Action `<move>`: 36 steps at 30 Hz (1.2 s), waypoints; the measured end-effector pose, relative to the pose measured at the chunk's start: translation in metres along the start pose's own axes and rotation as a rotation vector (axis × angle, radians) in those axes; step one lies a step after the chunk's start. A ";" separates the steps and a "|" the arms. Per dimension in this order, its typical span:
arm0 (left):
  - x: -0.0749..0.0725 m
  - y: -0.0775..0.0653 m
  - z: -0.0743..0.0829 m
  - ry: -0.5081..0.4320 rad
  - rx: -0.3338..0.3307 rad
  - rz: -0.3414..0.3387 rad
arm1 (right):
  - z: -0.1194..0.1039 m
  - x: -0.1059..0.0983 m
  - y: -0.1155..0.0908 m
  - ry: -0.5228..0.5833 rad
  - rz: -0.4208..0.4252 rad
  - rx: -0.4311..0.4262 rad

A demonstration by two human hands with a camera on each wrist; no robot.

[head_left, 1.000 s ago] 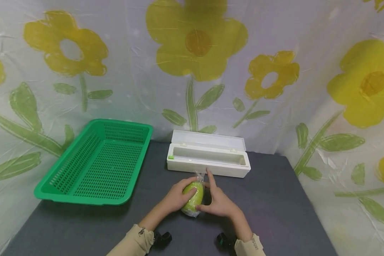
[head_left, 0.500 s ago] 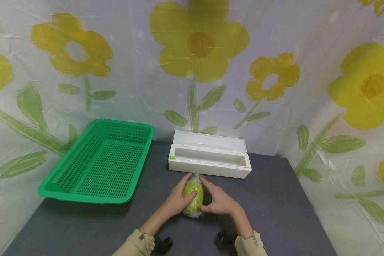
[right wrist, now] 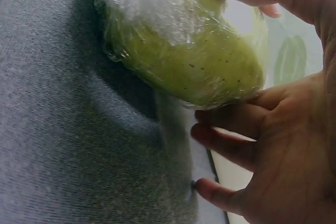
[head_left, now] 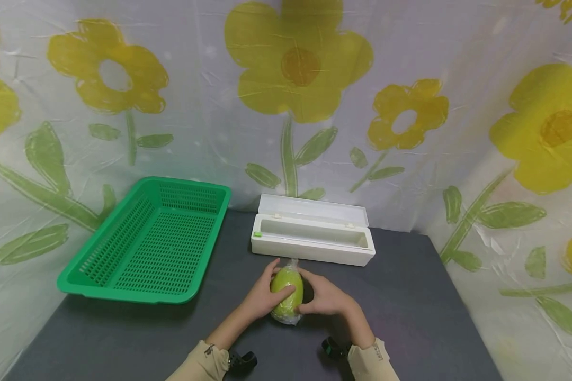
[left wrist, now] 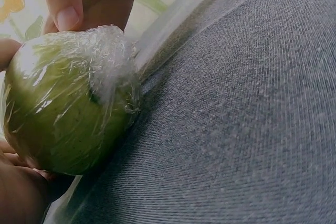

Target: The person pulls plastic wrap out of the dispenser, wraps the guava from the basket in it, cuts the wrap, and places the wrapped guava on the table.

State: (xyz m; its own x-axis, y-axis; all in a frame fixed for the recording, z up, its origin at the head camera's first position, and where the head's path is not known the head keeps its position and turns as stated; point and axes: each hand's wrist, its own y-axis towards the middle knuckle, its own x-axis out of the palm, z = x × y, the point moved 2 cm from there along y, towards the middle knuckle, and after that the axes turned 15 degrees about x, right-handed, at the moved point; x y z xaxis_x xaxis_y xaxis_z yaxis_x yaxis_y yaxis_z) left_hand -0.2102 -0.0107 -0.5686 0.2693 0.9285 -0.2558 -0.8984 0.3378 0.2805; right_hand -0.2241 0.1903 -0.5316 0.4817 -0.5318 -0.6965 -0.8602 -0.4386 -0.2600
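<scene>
A yellow-green, oblong fruit (head_left: 286,309) wrapped in clear cling film is held between both hands over the dark table. My left hand (head_left: 259,299) grips its left side, thumb across the front and fingers round the far side. From the right, my right hand (head_left: 331,299) holds it with the thumb low and the fingers at the far end. A gathered tuft of film (head_left: 293,263) sticks up at that end. Crumpled film covers one end of the fruit (left wrist: 68,114) in the left wrist view. Dark specks mark the fruit's skin (right wrist: 205,72) in the right wrist view.
A long white cling film box (head_left: 310,253) with its lid (head_left: 312,210) raised stands behind the hands. At the left is a green perforated basket (head_left: 71,283). The dark tabletop (head_left: 419,317) ends at a flower-printed curtain (head_left: 195,106).
My right index finger, raised a second ago, has come down to the fruit's far end. My left index finger has lifted slightly. The fruit stays in nearly the same spot.
</scene>
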 end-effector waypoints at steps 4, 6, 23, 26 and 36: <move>-0.001 0.000 0.001 -0.008 0.009 -0.012 | 0.002 -0.003 0.004 0.017 -0.046 -0.017; -0.001 0.000 0.000 -0.006 0.012 -0.021 | 0.005 -0.004 0.007 0.042 -0.076 -0.032; -0.020 0.014 -0.011 -0.104 -0.026 -0.246 | 0.019 0.004 0.012 0.325 -0.216 -0.160; -0.022 0.015 -0.017 -0.101 0.018 -0.265 | 0.020 0.006 0.011 0.323 -0.207 -0.167; -0.025 0.018 -0.027 -0.163 0.087 -0.210 | 0.016 0.001 -0.001 0.246 -0.099 -0.141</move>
State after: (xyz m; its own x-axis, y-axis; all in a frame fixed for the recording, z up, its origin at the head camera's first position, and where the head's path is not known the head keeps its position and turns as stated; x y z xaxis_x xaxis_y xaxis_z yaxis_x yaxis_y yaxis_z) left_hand -0.2422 -0.0324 -0.5817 0.5054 0.8467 -0.1662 -0.7857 0.5312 0.3170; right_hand -0.2258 0.2018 -0.5433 0.6028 -0.6335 -0.4850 -0.7837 -0.5843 -0.2108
